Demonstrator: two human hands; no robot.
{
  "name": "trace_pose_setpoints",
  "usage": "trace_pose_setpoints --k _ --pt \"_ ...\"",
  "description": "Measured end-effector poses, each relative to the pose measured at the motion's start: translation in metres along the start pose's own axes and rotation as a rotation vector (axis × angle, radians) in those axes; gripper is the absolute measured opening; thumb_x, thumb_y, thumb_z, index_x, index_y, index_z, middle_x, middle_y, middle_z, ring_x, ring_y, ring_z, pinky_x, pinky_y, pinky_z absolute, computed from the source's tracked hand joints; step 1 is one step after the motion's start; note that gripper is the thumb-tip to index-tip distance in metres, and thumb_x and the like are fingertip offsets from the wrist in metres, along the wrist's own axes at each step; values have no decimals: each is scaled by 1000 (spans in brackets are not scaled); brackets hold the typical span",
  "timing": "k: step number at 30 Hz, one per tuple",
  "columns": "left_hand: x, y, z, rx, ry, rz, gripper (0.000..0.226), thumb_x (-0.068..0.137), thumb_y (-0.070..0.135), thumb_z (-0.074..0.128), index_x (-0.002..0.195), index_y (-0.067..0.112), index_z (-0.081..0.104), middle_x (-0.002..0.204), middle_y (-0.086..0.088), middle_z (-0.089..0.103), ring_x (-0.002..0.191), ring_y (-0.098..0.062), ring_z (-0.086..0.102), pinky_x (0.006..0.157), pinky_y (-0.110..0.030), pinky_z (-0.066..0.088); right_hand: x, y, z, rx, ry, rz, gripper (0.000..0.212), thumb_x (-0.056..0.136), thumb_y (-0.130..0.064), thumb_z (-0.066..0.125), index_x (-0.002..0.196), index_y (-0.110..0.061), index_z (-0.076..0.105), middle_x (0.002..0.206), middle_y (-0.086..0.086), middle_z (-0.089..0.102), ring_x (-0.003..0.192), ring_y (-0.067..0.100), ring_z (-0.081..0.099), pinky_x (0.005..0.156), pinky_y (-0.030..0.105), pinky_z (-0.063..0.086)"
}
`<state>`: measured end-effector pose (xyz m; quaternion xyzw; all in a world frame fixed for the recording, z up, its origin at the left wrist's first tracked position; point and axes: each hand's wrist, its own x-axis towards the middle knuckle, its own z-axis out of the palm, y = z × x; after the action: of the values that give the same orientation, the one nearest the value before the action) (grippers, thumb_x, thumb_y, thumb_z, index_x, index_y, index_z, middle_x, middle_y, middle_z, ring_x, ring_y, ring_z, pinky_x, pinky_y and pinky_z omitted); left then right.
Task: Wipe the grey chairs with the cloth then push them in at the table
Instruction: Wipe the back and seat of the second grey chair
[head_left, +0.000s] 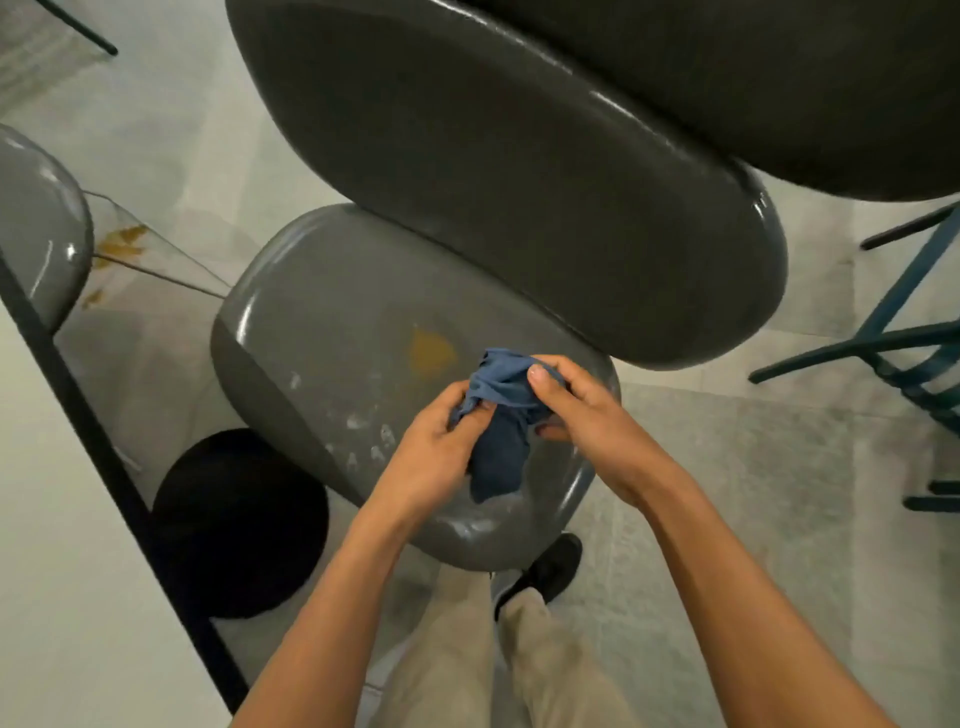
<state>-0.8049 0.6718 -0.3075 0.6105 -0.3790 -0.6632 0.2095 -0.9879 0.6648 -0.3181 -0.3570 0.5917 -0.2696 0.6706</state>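
Above grey chair seat, both hands bunch blue cloth: left hand and right hand fingers curled round it. Cloth soft, light, limp; likely best wadded in palm. Seat glossy, hard, smeared; chair probably light, best pushed by dark backrest.

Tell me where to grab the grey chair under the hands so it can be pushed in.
Grip the grey chair by the top rim of its dark backrest, coming from above with a hand towards each end. That edge is long, rounded and free, while the seat is low and smeared. Both hands hold the blue cloth, so free one first.
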Motion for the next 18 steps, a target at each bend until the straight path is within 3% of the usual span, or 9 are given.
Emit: trace_pose_setpoints --k 2,6,10,12,14,18 --pt "1 -11 -8 -58 40 -16 21 107 40 51 120 41 68 119 6 74 112 -18 71 98 -57 55 1 3 14 139 -33 25 41 91 -48 59 129 -33 58 126 -11 67 116 8 65 93 35 57" --pt "2 -34 -26 107 138 18 25 97 61 49 111 52 68 111 13 74 111 -14 68 99 -52 53 3 16 26 85 -49 55 53 88 -21 75 137 -26 53 129 -7 65 112 8 67 81 23 56" --pt "0 -54 -35 254 325 37 20 105 45 52 121 41 63 109 13 73 106 -12 67 94 -43 54 17 30 43 -37 53 110 27 90 -7 74 115 -14 66 110 7 73 93 9 71 68 18 54" --pt "2 -64 -34 175 387 13 16 103 39 58 118 36 61 107 12 72 102 -8 68 90 -39 55 25 39 46 -75 80 111 18 91 -4 72 108 -11 68 105 11 74 100 20 71 80 31 59" --pt "3 -71 -28 137 441 1 7 102 34 61 108 32 58 99 12 71 95 -6 67 85 -36 54 34 42 46 -153 65 103 19 92 -4 69 110 -11 67 106 8 74 104 20 70 93 39 57" --pt "-1 -85 -12 73 531 -49 14 99 40 61 96 31 51 85 5 66 81 -13 65 77 -42 53 47 42 39 -343 -74 141 21 96 -8 65 115 -17 64 109 4 72 105 16 67 96 38 55"
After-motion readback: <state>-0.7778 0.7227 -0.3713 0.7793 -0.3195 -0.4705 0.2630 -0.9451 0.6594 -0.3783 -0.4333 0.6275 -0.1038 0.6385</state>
